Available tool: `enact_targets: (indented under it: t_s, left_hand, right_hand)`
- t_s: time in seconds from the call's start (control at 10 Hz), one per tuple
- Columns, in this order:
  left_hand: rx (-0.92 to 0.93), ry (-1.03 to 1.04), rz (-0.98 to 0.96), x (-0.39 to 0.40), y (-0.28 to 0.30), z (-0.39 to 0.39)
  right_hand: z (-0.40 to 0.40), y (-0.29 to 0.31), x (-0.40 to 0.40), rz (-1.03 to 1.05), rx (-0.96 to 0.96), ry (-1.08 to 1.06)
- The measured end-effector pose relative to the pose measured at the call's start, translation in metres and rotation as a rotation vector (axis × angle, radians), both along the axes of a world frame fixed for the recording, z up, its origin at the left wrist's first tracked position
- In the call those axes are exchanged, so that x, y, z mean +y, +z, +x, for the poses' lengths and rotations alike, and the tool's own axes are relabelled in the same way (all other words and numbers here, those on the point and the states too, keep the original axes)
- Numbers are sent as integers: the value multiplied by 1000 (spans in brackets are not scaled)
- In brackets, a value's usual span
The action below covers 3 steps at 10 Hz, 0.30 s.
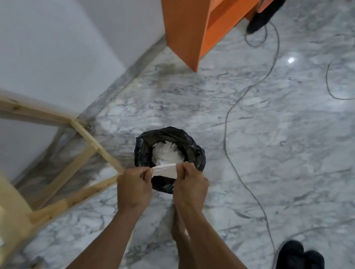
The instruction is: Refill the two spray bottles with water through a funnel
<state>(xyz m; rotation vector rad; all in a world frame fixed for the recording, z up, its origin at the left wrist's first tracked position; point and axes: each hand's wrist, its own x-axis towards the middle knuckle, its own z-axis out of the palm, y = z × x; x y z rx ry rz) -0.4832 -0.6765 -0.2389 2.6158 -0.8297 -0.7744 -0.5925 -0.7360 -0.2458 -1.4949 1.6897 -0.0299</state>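
Pinching a white tissue taut between left hand and right hand, each grip narrow on one end. Hovering just beneath the grip: black-lined bin on marble floor. Spray bottles and funnel nowhere visible.

Both bare forearms reach forward and down, close together. The left hand and right hand each pinch with curled fingers.
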Motion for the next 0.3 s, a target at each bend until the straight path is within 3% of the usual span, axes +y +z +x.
enact_targets:
  t_s: [0.3]
  left_hand:
    - [56,78,-41,-16,-16,14]
  right_hand:
    - [14,-32,-12,-2,-5,34]
